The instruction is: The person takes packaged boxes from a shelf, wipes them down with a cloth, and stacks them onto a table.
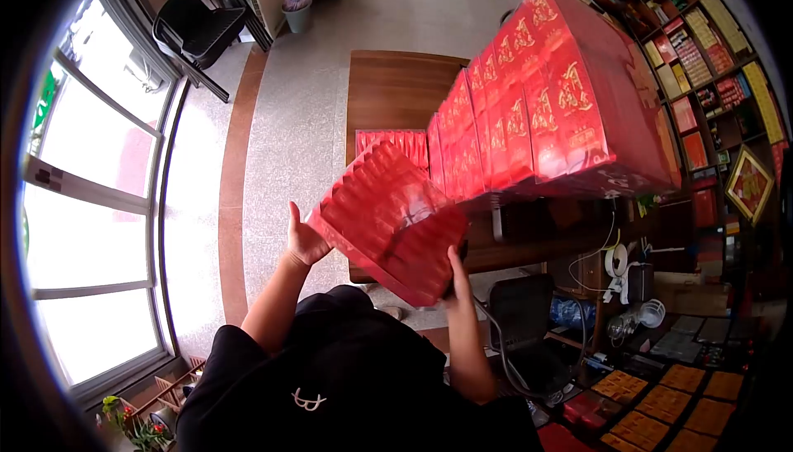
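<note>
A red pack in clear, shiny wrap (pixel 388 212) is held tilted in front of my body, with ridged rows along its top; its contents are too blurred to name. My left hand (pixel 307 241) supports its left corner, thumb up and the other fingers partly hidden beneath. At the right edge, my right hand (pixel 459 277) grips the pack, most fingers hidden behind it. Just beyond stands a tall stack of red wrapped packs with gold characters (pixel 529 97). Another row of red packs (pixel 393 145) lies on the brown wooden table (pixel 388 88), partly covered by the held pack.
A black office chair (pixel 529 328) stands at the table's near right side. Shelves of boxed goods (pixel 702 64) line the right wall. Orange-gold packs (pixel 661 402) lie at lower right. Stacked black chairs (pixel 206 22) stand by the windows at left.
</note>
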`<state>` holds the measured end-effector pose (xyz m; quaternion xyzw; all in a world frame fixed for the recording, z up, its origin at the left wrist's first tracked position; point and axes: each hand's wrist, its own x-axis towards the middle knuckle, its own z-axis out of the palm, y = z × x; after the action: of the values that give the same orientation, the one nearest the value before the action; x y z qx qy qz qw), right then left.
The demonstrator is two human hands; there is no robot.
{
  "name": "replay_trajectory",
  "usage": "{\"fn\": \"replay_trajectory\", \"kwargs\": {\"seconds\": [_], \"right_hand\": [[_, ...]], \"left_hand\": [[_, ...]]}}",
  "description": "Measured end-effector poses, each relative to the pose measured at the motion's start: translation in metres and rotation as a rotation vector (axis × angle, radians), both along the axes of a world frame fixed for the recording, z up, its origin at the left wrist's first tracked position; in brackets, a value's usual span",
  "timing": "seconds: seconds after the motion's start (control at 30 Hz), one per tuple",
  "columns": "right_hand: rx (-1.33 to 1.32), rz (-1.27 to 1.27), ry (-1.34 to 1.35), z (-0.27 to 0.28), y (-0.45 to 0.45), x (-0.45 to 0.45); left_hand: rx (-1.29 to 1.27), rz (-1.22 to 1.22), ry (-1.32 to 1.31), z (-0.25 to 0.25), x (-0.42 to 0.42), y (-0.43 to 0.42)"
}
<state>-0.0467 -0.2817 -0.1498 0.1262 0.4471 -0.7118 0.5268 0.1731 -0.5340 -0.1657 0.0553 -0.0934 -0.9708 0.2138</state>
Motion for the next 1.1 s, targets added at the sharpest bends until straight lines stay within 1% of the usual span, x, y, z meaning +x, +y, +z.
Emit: {"fn": "replay_trajectory", "kwargs": {"seconds": [0.03, 0.07, 0.13, 0.17, 0.2, 0.27, 0.33, 0.4, 0.43, 0.47, 0.53, 0.57, 0.63, 0.67, 0.7, 0.73, 0.8, 0.83, 0.87, 0.9, 0.93, 0.97, 1.0, 1.03, 1.07, 1.1], "right_hand": [[-0.042, -0.045, 0.016, -0.009, -0.018, 0.014], [-0.085, -0.094, 0.034, -0.017, -0.036, 0.028], [-0.084, -0.162, 0.086, -0.051, -0.065, 0.044], [-0.020, -0.150, 0.076, -0.060, -0.076, 0.049], [-0.010, -0.171, 0.040, -0.067, -0.086, 0.052], [0.035, -0.135, 0.037, -0.080, -0.094, 0.044], [0.077, -0.127, 0.059, -0.101, -0.096, 0.032], [0.115, 0.025, 0.315, -0.133, -0.083, 0.023], [0.105, 0.023, 0.331, -0.141, -0.077, 0.021], [0.112, 0.016, 0.334, -0.135, -0.071, 0.020], [0.157, 0.080, 0.148, -0.119, -0.055, 0.017], [0.191, 0.070, 0.054, -0.114, -0.048, 0.017], [0.207, 0.012, 0.070, -0.112, -0.040, 0.022], [0.221, -0.040, 0.080, -0.114, -0.034, 0.024], [0.173, -0.029, 0.008, -0.116, -0.029, 0.025], [0.171, -0.036, 0.006, -0.119, -0.025, 0.026], [0.162, -0.044, 0.040, -0.127, -0.022, 0.028], [0.159, -0.052, 0.037, -0.131, -0.020, 0.027], [0.198, -0.123, 0.067, -0.133, -0.018, 0.022], [0.236, -0.194, 0.099, -0.133, -0.016, 0.015], [0.205, -0.318, 0.144, -0.092, -0.023, 0.005], [0.195, -0.511, 0.259, -0.076, -0.023, -0.011], [0.170, -0.612, 0.300, -0.044, -0.022, -0.033], [0.247, -0.737, 0.376, -0.031, -0.010, -0.061], [0.314, -0.869, 0.511, -0.020, 0.006, -0.098], [0.222, -0.911, 0.633, 0.022, 0.015, -0.124]], "left_hand": [[0.039, 0.027, 0.033, -0.019, 0.004, -0.002], [-0.068, 0.087, -0.058, -0.028, 0.000, -0.001], [-0.318, 0.067, -0.457, -0.016, -0.017, 0.001], [-0.274, 0.053, -0.679, -0.014, -0.031, 0.001], [-0.297, 0.067, -0.829, -0.024, -0.048, -0.004], [-0.310, 0.169, -0.810, -0.041, -0.068, -0.019], [-0.306, 0.165, -0.759, -0.047, -0.086, -0.038], [-0.302, 0.153, -0.710, -0.057, -0.104, -0.055], [-0.290, 0.173, -0.699, -0.073, -0.114, -0.064], [-0.276, 0.191, -0.688, -0.082, -0.123, -0.072], [-0.317, 0.073, -0.712, -0.110, -0.134, -0.097], [-0.330, 0.039, -0.689, -0.117, -0.138, -0.105], [-0.347, 0.003, -0.661, -0.128, -0.149, -0.111], [-0.358, 0.039, -0.692, -0.132, -0.155, -0.113], [-0.370, 0.075, -0.724, -0.135, -0.159, -0.114], [-0.374, 0.069, -0.724, -0.147, -0.163, -0.116], [-0.481, 0.150, -0.694, -0.192, -0.169, -0.122], [-0.487, 0.143, -0.694, -0.220, -0.166, -0.126], [-0.643, -0.001, -0.907, -0.248, -0.163, -0.132], [-0.799, -0.150, -1.115, -0.261, -0.163, -0.136], [-0.809, -0.153, -1.110, -0.238, -0.171, -0.130], [-0.978, 0.008, -1.397, -0.188, -0.184, -0.116], [-1.140, 0.192, -1.676, -0.136, -0.196, -0.103], [-1.149, 0.266, -1.452, -0.096, -0.208, -0.102], [-1.273, 0.362, -1.240, -0.069, -0.224, -0.104], [-1.212, 0.385, -0.992, -0.008, -0.240, -0.091]]}}
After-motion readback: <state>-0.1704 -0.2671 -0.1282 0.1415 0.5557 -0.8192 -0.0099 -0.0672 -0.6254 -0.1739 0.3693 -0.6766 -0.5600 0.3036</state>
